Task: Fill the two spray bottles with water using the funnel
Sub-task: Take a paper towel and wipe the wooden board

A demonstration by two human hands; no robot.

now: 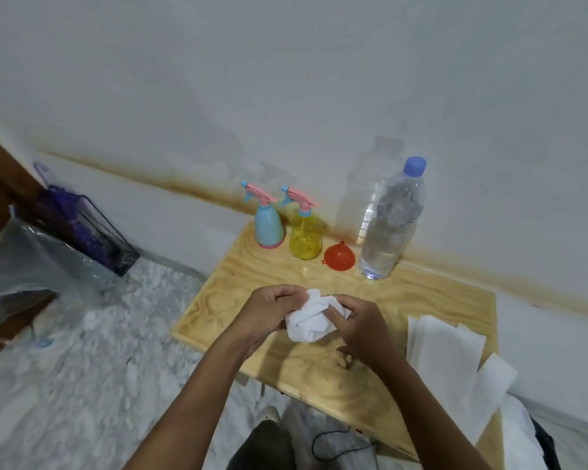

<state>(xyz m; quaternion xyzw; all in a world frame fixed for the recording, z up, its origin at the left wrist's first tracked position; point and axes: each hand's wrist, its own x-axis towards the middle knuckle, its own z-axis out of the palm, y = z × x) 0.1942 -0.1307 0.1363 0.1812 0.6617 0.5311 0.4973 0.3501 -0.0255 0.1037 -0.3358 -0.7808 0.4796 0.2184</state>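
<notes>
Hands first, nearest the viewer: both reach in over the near edge of a pale wooden counter (319,378). The left hand (269,310) and right hand (357,330) meet above the counter's middle, and the grip of each is closed, fingers curled, on one crumpled white tissue (311,317) bunched between them. Loose white paper sheets (445,351) lie along the right edge.

Along the far edge, against a stained wall, four things stand in a row. From the far left corner they are a blue spray bottle (268,228), a yellow spray bottle (305,237) just beside it, a red funnel (339,256) lying mouth down, and a tall clear water bottle (389,225). Both spray heads are screwed on. The water bottle is capped and part full. How full the spray bottles are cannot be told.

The step in hand looks like drying the fingers or readying the tissue to wipe. To do it well:
- Keep the tissue in a tight wad.
- Work it over the fingertips until dry, so that caps and wet plastic will not slip later.
- Keep the elbows low and the hands near the middle, well apart from the far row, which could tip easily.
- Then park the tissue by the right edge with the sheets, leaving both hands free for the funnel.
</notes>
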